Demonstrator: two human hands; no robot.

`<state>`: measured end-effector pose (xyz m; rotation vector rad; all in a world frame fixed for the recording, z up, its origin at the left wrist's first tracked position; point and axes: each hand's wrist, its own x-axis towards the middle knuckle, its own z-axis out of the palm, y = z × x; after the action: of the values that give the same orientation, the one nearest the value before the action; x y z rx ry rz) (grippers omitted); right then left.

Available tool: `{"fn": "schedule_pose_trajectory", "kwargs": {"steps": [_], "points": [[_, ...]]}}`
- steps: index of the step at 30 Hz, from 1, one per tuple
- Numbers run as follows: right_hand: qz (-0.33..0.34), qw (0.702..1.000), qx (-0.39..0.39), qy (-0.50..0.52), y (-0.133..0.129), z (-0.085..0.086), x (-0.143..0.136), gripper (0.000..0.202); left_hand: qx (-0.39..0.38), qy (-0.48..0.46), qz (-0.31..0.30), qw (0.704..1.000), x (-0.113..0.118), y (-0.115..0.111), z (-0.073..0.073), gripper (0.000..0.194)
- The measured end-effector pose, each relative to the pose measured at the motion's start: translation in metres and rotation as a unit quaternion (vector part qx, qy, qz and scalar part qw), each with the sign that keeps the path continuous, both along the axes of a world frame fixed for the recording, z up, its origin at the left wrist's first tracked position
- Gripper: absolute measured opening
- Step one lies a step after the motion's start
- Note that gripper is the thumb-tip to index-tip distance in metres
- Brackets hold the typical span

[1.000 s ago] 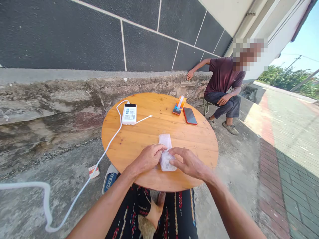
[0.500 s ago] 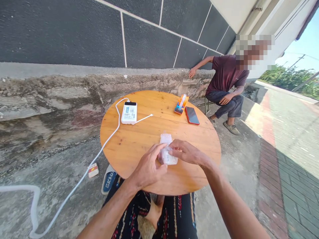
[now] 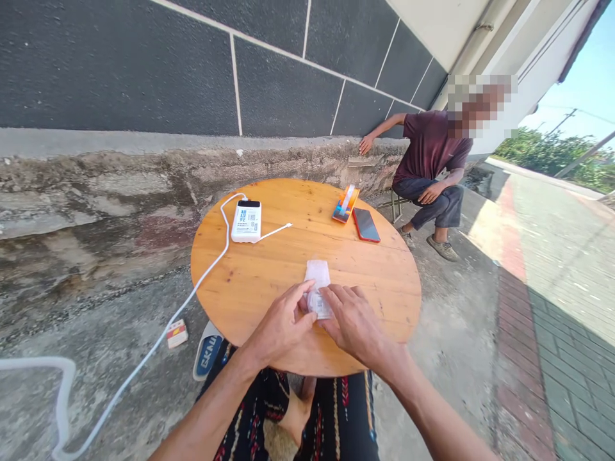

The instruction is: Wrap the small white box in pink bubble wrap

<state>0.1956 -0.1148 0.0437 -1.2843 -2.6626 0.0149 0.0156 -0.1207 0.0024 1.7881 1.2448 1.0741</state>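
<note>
Right hand [image 3: 356, 323] shifted lower; plastic-wrapped packet [image 3: 318, 272] between it and left hand [image 3: 283, 320], both gripping.

We cannot see all of the packet [image 3: 318, 271], since the hands [image 3: 356, 318] cover its sides. The small print on the power bank [image 3: 246, 225] is too tiny for us to read. The cable [image 3: 63, 400] leaves our view at left, and blurred blocks mask the seated person's [image 3: 432, 148] head.

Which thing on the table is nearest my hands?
The translucent packet, between your left hand and right hand; the white device, orange object and red-edged phone are farther back.
</note>
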Motion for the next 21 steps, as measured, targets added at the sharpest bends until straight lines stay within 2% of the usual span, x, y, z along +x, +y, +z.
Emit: {"fn": "schedule_pose_trajectory", "kwargs": {"steps": [5,11,16,21], "points": [[-0.007,1.0,-0.011,0.022,0.003,-0.006,0.001,0.036,-0.046,-0.013,-0.025,0.999,-0.012,0.009,0.002,0.051],[-0.012,0.998,-0.049,0.042,0.004,-0.002,0.004,0.04,-0.032,0.039,-0.042,0.998,-0.011,0.02,0.006,0.041],[-0.001,0.989,-0.138,0.047,0.02,0.011,0.009,0.05,-0.037,0.07,-0.022,0.997,-0.007,0.018,0.011,0.039],[0.009,0.961,-0.269,0.061,0.053,0.019,0.009,0.042,-0.036,0.034,-0.022,0.999,-0.009,0.014,0.011,0.038]]}}
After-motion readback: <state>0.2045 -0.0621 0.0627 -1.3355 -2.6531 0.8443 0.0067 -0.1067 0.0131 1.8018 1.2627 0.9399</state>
